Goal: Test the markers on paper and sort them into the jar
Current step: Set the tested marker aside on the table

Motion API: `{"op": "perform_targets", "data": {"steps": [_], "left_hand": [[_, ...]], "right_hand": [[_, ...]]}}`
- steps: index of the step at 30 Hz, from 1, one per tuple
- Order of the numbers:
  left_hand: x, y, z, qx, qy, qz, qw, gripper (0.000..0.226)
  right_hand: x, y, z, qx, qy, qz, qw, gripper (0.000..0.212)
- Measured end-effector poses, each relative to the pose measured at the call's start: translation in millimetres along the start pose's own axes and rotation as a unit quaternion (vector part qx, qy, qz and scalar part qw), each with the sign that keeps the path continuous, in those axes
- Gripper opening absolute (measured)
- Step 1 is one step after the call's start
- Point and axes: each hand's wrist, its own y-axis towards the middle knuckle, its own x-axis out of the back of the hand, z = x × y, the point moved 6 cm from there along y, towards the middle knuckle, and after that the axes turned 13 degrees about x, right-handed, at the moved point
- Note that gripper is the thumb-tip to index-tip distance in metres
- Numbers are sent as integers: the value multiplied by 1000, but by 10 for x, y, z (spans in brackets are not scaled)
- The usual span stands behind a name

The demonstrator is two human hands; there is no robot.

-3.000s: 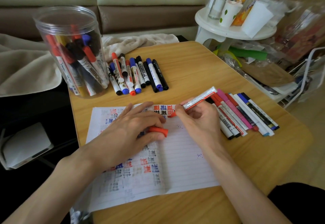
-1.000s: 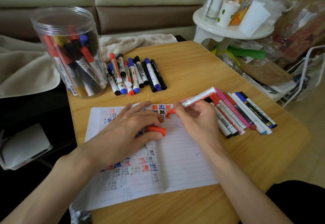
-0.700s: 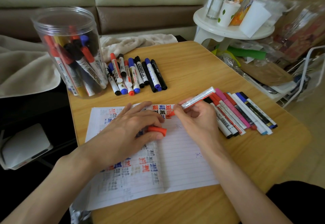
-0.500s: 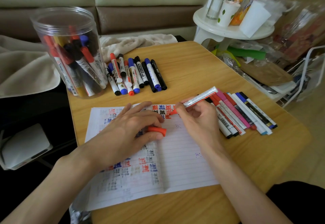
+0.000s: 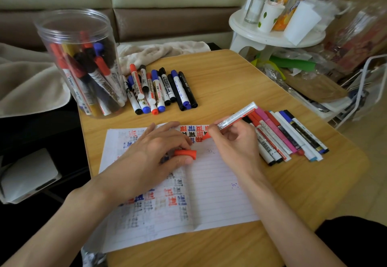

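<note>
Head view: my right hand (image 5: 234, 141) pinches the red marker (image 5: 236, 116) low on its barrel, nib on the paper (image 5: 219, 193). I judge it light, stiff, smooth plastic, best held near the nib. My left hand (image 5: 150, 155) holds its cap (image 5: 186, 154), seemingly between thumb and fingers.

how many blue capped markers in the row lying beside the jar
3: a blue-capped marker on the side nearest the clear jar, another mid-row, a third near the right end. More may lie hidden under the others.
</note>
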Motion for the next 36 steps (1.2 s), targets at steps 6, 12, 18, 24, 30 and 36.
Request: {"op": "perform_targets", "data": {"steps": [6, 12, 18, 24, 30, 36], "left_hand": [[110, -8, -59, 2, -23, -74, 997, 29], [152, 21, -134, 5, -30, -116, 993, 29], [135, 54, -163, 11, -15, -130, 991, 31], [111, 82, -204, 15, -26, -121, 992, 35], [122, 91, -259, 15, -23, -118, 993, 31], [167, 104, -238, 42, -39, -138, 989, 37]], "right_hand": [[70, -21, 44, -56, 90, -10, 994, 9], [108, -74, 79, -101, 155, 16, 983, 3], [113, -103, 143, -67, 168, 61, 982, 3], [88, -137, 165, -56, 159, 96, 981, 7], [68, -174, 177, -42, 150, 144, 977, 18], [208, -95, 65, -131, 206, 55, 968, 27]]}}
